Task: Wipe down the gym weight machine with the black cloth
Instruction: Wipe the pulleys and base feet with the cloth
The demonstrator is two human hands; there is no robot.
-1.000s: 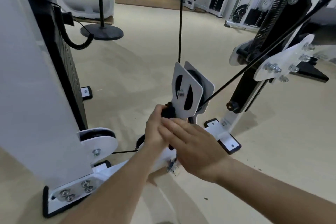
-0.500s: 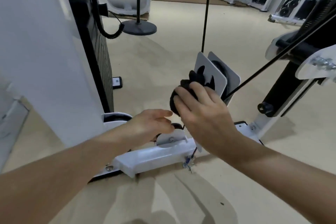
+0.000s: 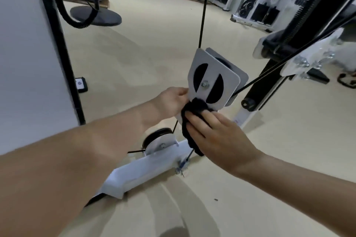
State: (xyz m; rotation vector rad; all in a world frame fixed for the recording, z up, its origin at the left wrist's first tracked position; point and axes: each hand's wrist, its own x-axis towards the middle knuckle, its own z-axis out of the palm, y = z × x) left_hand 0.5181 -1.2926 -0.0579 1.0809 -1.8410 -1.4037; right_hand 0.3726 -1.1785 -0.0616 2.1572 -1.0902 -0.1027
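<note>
The white pulley bracket (image 3: 230,75) of the weight machine hangs on a black cable (image 3: 203,5) in the middle of the view. My left hand (image 3: 172,100) grips the bracket's lower left edge. The bunched black cloth (image 3: 195,107) sits against the bracket's bottom, and part of it hangs down under my palm. My right hand (image 3: 217,136) holds the cloth and presses it onto the plate with the fingers laid over it. The right thumb is hidden.
Below the hands are a small floor pulley (image 3: 159,138) and the white base beam (image 3: 146,169). A tall white panel (image 3: 23,44) with a black edge fills the left. A black angled post (image 3: 256,90) and bolted plate stand right. A round black stand base (image 3: 100,17) lies behind.
My right hand has slid the cloth from the bracket's left face down to its bottom edge. My left hand rose from near the floor pulley and took hold of the bracket's edge.
</note>
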